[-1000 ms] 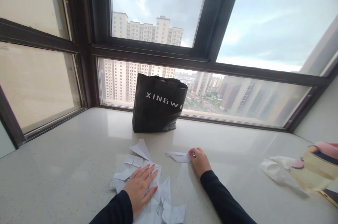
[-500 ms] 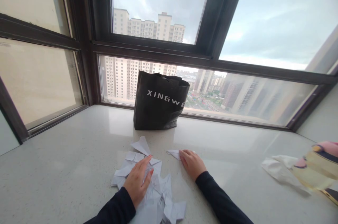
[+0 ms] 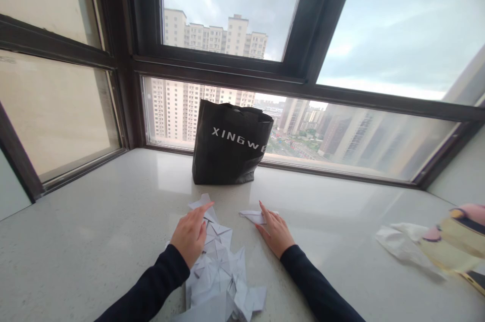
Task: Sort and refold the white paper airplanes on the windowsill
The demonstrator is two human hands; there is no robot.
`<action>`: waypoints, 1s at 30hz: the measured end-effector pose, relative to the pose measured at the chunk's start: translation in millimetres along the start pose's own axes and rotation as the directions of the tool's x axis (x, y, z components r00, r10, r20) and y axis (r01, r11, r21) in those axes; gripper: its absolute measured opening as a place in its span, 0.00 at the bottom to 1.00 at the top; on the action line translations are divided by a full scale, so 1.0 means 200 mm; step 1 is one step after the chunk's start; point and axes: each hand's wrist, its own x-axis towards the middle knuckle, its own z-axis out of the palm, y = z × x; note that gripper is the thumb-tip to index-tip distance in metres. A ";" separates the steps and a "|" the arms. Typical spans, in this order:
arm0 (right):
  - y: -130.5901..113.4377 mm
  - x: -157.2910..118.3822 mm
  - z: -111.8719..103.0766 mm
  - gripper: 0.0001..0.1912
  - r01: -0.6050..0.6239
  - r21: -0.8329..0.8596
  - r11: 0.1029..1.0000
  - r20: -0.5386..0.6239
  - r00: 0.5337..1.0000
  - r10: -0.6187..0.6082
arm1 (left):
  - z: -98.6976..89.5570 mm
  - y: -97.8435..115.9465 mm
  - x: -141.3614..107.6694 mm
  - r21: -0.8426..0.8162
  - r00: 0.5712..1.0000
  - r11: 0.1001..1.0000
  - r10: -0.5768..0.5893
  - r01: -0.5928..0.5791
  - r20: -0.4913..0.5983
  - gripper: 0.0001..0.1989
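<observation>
A heap of folded white papers lies on the pale speckled sill. Over its upper left part is my left hand, fingers apart and pointing toward a loose folded piece at the heap's far end; no paper shows in its grasp. To the right of the heap, my right hand rests beside and partly over a small folded paper, its thumb and index finger spread. The palm side of each hand is hidden.
A black bag with white letters stands upright against the window, beyond the papers. At the far right lie a crumpled white tissue and a yellow and pink item, partly cut off.
My left hand has moved up and slightly left across the heap, uncovering papers in its middle. On my right hand, the index finger has lifted away from the thumb, showing more of the small paper.
</observation>
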 end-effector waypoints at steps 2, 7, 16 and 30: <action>0.01 0.00 0.02 0.28 -0.009 0.011 1.000 -0.009 1.000 0.009 | -0.05 0.00 0.03 0.032 0.996 0.997 -0.070 0.069 0.048 0.23; 0.01 0.01 0.02 0.24 -0.002 0.056 0.998 -0.033 0.999 0.004 | -0.12 0.07 0.03 0.123 0.910 0.985 -0.156 0.117 0.385 0.12; 0.00 0.01 -0.02 0.20 0.016 0.126 0.992 -0.071 0.997 -0.007 | -0.19 0.14 -0.03 0.071 0.763 0.997 -0.072 0.034 0.642 0.11; -0.03 -0.02 -0.01 0.20 -0.009 0.075 0.997 0.044 0.999 0.006 | -0.20 0.26 -0.01 -0.011 0.813 1.000 -0.010 0.020 0.583 0.05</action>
